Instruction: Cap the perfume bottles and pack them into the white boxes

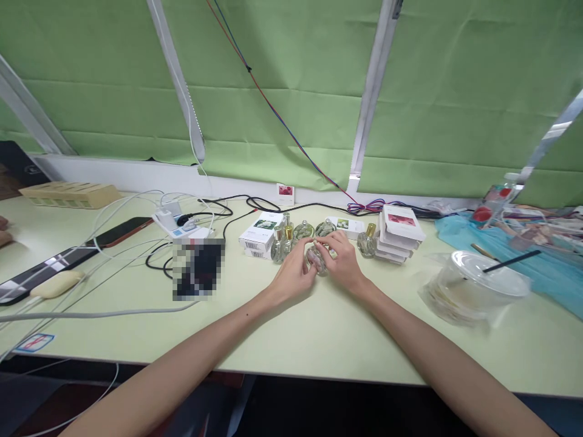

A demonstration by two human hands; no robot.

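Observation:
Between my two hands is a round glass perfume bottle [316, 260], standing on or just above the table. My left hand [296, 267] grips its left side, thumb low and fingertips near the neck. My right hand [339, 260] closes on the top and right side, so the bottle's neck is mostly hidden. Just behind stand two similar round bottles [303, 230]. Several bottles with gold necks [288, 233] cluster left of my left hand, beside white boxes with a green picture [262, 233]. Another gold-necked bottle [367, 241] stands to the right, against stacked white boxes with a pink picture [399, 226].
On the right are a lidded plastic cup with a black straw [476, 279], a blue plastic sheet [514, 261] and a clear bottle [498, 197]. A power strip [180, 224], tangled cables, phones [40, 276] and a yellow box [73, 194] occupy the left.

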